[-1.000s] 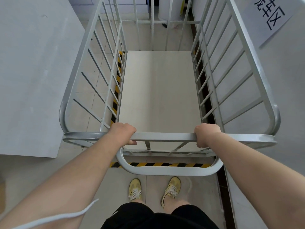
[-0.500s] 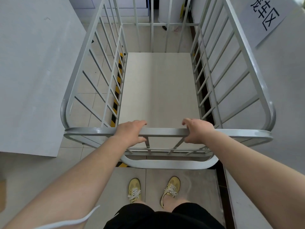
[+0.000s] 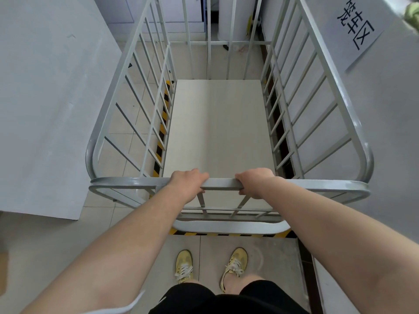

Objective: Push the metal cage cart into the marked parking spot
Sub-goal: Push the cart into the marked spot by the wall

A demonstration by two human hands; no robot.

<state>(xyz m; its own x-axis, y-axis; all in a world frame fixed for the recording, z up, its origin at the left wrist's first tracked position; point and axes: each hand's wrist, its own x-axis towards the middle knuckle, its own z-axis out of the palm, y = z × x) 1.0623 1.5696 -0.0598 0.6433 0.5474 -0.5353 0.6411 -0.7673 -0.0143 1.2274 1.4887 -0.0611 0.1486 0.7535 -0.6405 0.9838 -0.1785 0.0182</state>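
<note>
I have the metal cage cart (image 3: 223, 132) straight ahead of me, sitting between a white panel on my left and a wall on my right that carries a paper sign (image 3: 353, 30). Its empty deck lies inside the yellow-black floor tape (image 3: 163, 118), which shows along the left side and again as a strip just behind the rear edge, so I judge the cart essentially in its spot.

It looks like a stiff tubular steel frame on wheels I cannot see: rigid, fairly light with nothing loaded, likely to roll easily but prone to swing at the far end. The smooth painted top rail (image 3: 221, 183) is the sensible place to hold it, hands apart for steering.

My left hand (image 3: 188, 183) and right hand (image 3: 255, 182) both rest on that rail with fingers draped loosely over it, not clenched.

Compared with a second ago, my hands sit closer together and their grip has slackened from closed fists; the rear tape strip, hidden half a second ago, shows again.
</note>
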